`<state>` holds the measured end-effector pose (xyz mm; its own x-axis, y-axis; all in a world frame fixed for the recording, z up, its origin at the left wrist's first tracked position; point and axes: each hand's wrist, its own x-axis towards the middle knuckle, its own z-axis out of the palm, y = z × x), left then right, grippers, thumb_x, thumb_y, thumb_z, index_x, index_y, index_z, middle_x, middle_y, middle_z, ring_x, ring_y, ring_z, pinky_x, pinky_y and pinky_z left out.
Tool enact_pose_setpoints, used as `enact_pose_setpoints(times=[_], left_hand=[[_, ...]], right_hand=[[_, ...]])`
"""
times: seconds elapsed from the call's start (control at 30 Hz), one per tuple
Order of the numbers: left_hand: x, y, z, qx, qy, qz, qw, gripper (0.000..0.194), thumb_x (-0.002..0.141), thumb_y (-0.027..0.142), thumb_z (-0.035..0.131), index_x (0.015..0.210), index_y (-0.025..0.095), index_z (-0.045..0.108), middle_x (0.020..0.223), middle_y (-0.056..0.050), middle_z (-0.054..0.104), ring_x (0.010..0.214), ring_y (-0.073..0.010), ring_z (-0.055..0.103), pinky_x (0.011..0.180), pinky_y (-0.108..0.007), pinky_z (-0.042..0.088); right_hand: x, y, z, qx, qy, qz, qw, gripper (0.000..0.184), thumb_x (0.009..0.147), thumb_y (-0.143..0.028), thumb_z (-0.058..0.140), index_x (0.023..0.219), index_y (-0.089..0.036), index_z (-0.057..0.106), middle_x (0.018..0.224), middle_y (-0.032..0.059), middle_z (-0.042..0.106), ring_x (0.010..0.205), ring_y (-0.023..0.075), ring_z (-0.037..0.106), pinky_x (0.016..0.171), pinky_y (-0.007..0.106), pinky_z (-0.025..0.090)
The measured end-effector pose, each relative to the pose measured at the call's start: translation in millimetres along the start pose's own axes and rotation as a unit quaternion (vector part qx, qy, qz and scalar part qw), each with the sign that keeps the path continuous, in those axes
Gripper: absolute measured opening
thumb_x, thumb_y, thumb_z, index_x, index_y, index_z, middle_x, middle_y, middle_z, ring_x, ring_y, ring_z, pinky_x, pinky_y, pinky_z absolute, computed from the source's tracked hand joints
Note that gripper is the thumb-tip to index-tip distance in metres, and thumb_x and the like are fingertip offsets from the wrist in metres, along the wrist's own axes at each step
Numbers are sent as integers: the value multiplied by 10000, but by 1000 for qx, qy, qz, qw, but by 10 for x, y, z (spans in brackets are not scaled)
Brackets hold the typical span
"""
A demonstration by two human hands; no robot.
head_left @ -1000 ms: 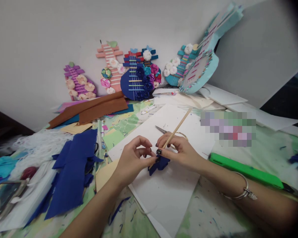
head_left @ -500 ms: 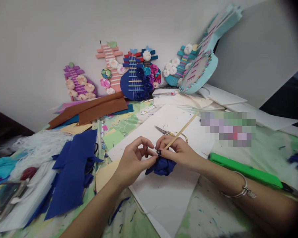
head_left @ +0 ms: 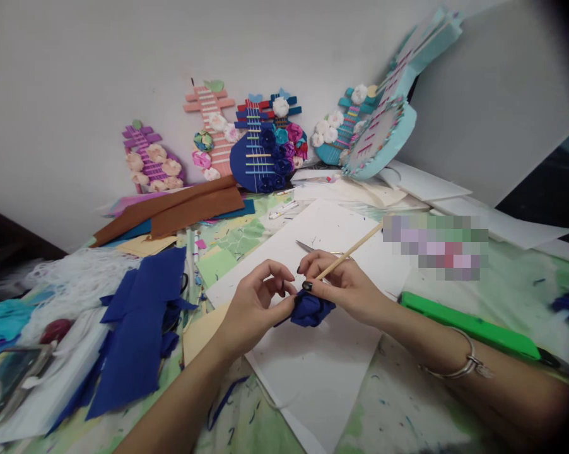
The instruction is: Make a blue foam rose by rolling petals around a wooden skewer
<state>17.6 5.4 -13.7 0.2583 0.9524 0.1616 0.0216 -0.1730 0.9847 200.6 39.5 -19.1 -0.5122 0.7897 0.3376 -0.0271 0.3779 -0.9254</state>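
Over the white sheet [head_left: 322,378], both hands work at a dark blue crepe paper flower [head_left: 313,309]. My left hand [head_left: 260,299] pinches the flower's left edge between thumb and curled fingers, whose tips are partly hidden. My right hand [head_left: 344,287] grips a thin wooden stick [head_left: 353,250], which slants up to the right; its thumb lies at the top of the flower. Whether the stick's lower end touches the paper is hidden. Behind the right hand lie scissors [head_left: 304,246], largely covered by it.
A green box cutter [head_left: 469,325] lies by my right forearm. Blue crepe paper [head_left: 128,340], white string [head_left: 81,284] and a phone [head_left: 10,384] are on the left. Brown paper [head_left: 190,205] and several flower-decorated paper guitars [head_left: 253,157] stand or lie at the back.
The flower has risen slightly and turned a little in the fingers. The stick has tilted lower toward the right, and my right hand now covers more of the scissors.
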Motion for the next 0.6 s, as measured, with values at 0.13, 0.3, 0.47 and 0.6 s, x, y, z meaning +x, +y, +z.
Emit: enact_pose_setpoints(times=[0.13,0.3,0.47,0.6], left_hand=[[1,12,4,-1,0,52,999,178,737,70,618,851,168,524,736,-3,539,714,-103,475,668,-230,376],[-14,11,10,-35,1,88,996,252,710,79,659,903,170,524,782,-17,545,771,-127,506,704,-251,384],[-14,11,33,-43,20,71,996,228,714,97,672,876,166,526,785,-21,547,765,-125,526,700,-246,399],[-15,6,39,-60,25,59,996,228,711,108,681,871,168,530,802,-22,537,755,-122,536,672,-236,422]], right_hand=[[-8,-17,26,55,2,13,998,139,793,-248,602,689,-157,591,943,46,545,829,133,526,686,268,415],[-27,27,83,140,41,57,988,196,794,-302,607,667,-156,574,888,40,559,808,133,523,677,265,410],[-45,50,93,169,71,80,980,197,776,-306,628,655,-164,563,846,25,563,748,120,507,645,264,388],[-44,26,104,142,83,54,985,237,779,-310,631,602,-166,567,826,26,564,785,132,516,695,286,393]])
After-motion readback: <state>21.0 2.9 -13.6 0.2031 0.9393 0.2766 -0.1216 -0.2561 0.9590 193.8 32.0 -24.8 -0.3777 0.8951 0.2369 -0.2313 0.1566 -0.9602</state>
